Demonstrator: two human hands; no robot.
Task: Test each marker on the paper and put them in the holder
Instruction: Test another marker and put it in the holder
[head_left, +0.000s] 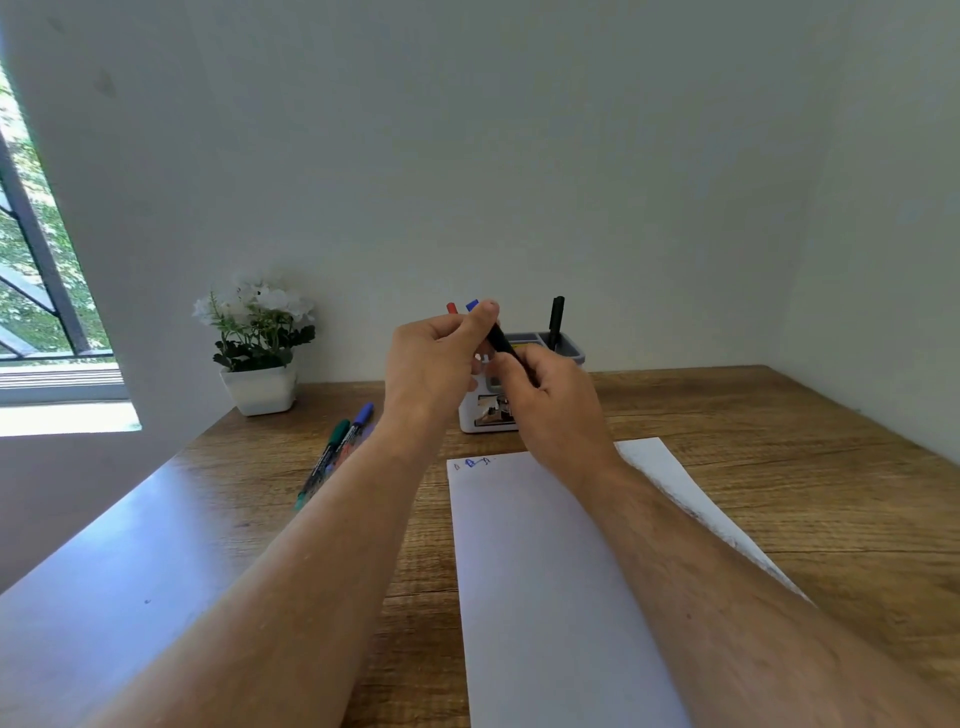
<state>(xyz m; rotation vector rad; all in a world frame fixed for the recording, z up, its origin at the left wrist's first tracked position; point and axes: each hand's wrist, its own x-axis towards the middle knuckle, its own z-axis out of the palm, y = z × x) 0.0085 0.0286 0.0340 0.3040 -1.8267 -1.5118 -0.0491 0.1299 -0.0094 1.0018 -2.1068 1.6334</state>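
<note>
Head view, looking forward and down along two bare forearms that reach out over a wooden surface (727, 410) set against a pale wall. Both hands are raised together above the surface, in front of the holder. The left hand (434, 364) has its fingers curled, with the thumb pressed against the upper end of a black marker (503, 343), so its grip is grasping that marker. The right hand (550, 402) is curled round the lower part of the same marker, which slants up and to the left between the two hands. Whether the cap is on or off is hard to tell, since the fingers cover the ends. Behind the hands stands a white and grey holder (569, 345), partly hidden; a second black marker (556, 322) stands upright in its right compartment, and a red tip (452, 308) and a blue tip (471, 305) poke up just behind the left thumb. A white sheet of paper (545, 571) lies flat under the right forearm, with small blue scribbles (475, 462) near its far left corner. To the left of the paper, a green marker (330, 452) and a blue marker (358, 423) lie side by side on the surface. A white pot of white flowers (257, 343) sits at the far left, near a window (36, 270).
</note>
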